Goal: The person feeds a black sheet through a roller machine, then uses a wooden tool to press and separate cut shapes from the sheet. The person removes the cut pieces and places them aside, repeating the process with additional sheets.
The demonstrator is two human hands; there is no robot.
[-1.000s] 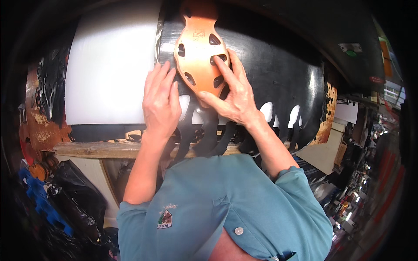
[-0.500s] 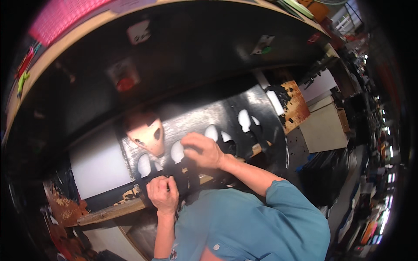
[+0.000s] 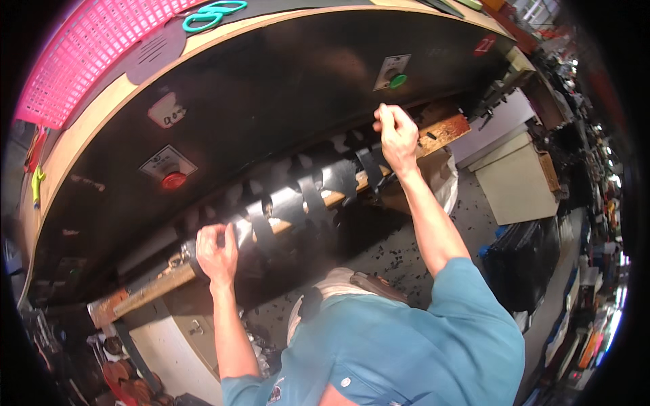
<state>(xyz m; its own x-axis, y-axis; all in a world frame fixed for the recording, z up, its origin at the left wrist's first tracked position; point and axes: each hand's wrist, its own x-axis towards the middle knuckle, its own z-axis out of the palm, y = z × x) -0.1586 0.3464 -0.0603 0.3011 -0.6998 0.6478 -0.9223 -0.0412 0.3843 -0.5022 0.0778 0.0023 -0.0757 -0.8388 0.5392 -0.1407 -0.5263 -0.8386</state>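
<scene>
A black sheet (image 3: 283,203) with a row of rounded cut-outs lies along the wooden front edge of the work surface, dark strips hanging down over the edge. At its left end is my left hand (image 3: 217,256), fingers curled and closed against the sheet; whether they grip it is hidden. My right hand (image 3: 398,139) is raised past the sheet's right end, below a green button (image 3: 397,81) and apart from it. Its fingers are bent together, and what they hold, if anything, cannot be made out.
A large black machine beam (image 3: 284,74) spans above the work surface, with a red button (image 3: 173,179) on its left. On top stand a pink basket (image 3: 74,68) and teal-handled scissors (image 3: 213,15). A beige box (image 3: 511,179) and black bag (image 3: 525,264) are at right; dark scraps litter the floor.
My hands have moved apart, left hand leftward, right hand up and right. The orange hollow piece that lay on the sheet is out of sight. The view has shifted.
</scene>
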